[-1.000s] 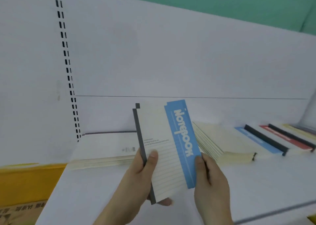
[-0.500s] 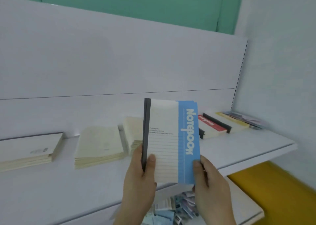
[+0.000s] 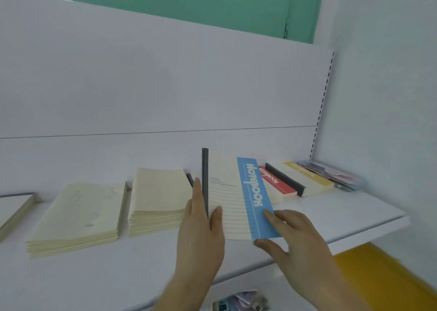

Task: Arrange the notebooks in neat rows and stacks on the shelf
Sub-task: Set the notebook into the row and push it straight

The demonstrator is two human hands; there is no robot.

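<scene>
A cream notebook with a blue "Notebook" band [image 3: 236,197] and a dark spine tilts low over the white shelf [image 3: 343,218], between the cream stacks and the red one. My left hand [image 3: 203,225] grips its spine edge, thumb on the cover. My right hand [image 3: 290,237] pinches its lower right corner at the blue band. Two cream stacks [image 3: 158,199] [image 3: 78,218] lie to the left. A red-banded notebook stack [image 3: 276,187] and a yellow-banded one [image 3: 309,178] lie to the right.
Another cream stack [image 3: 14,206] shows at the far left edge. Thin pastel booklets [image 3: 335,176] sit in the shelf's right corner against the white side wall. Small packets [image 3: 238,302] lie below the shelf, beside a yellow surface [image 3: 383,284].
The view has swung right along the shelf. The blue-banded notebook has gone from upright in front of me to tilted down toward the shelf, between the cream stack and the red-banded one.
</scene>
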